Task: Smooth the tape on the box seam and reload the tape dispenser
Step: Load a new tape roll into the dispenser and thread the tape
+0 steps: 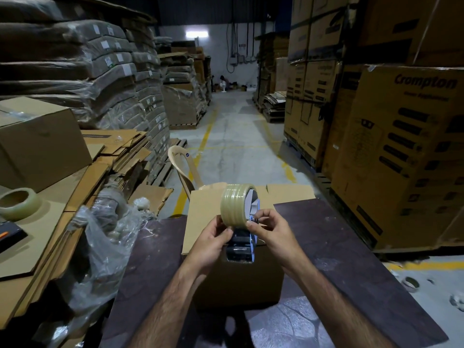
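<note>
I hold a tape dispenser (240, 247) with a dark handle and blue-white frame over a cardboard box (200, 217) on the dark table. A full roll of clear yellowish tape (232, 204) sits on its hub. My left hand (212, 243) grips the dispenser and the lower edge of the roll. My right hand (270, 228) pinches at the dispenser's front by the roll; whether it holds the tape end is not clear. The box's top seam is mostly hidden behind my hands.
A second tape roll (18, 203) lies on flattened cardboard at the left, beside crumpled plastic wrap (105, 237). A beige plastic chair (184, 169) stands behind the box. Stacked cartons (401, 146) rise at the right. An empty tape core (410, 283) lies on the floor.
</note>
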### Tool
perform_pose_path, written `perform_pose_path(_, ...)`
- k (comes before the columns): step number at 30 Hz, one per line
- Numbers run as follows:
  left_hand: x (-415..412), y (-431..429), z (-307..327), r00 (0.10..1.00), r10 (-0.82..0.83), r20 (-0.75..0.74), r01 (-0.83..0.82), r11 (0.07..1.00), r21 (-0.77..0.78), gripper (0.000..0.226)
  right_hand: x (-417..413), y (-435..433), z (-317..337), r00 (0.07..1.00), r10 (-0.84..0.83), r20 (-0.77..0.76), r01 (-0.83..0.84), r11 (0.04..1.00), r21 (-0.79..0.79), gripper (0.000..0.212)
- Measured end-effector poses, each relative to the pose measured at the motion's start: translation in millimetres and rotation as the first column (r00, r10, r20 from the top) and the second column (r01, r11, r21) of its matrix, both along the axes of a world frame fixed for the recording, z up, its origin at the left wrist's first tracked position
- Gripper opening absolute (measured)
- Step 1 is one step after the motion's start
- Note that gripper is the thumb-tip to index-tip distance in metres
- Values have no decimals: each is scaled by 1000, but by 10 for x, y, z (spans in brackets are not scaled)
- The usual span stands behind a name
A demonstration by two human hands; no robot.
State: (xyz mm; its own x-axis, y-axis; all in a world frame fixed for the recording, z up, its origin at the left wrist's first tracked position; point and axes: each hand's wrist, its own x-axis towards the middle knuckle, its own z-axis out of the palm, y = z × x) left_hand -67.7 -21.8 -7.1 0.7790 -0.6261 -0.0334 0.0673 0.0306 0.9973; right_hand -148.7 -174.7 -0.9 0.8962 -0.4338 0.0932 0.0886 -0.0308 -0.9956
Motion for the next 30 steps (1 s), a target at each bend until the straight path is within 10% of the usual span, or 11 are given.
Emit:
perform_pose_path(5, -124, -102, 28, 1000, -15, 5, 15, 998, -57, 29, -101, -113, 24, 1000, -6, 2, 6, 993, 120, 73)
perform_pose_path(18, -493, -642, -109, 963, -169, -208, 135, 976, -169, 33, -504, -635, -86, 999, -30, -15, 34, 899, 436, 14)
perform_pose_path(28, -838, -1141, -246, 946, -146, -288, 139, 989, -45, 25, -910, -1009, -95, 990, -126, -60, 139, 841, 523, 53)
perform_pose_path(30, -896, -1225, -291, 937, -151, -314, 165, 986, 18, 20, -953, -1111, -150, 988, -146, -56, 153, 831, 535, 32)
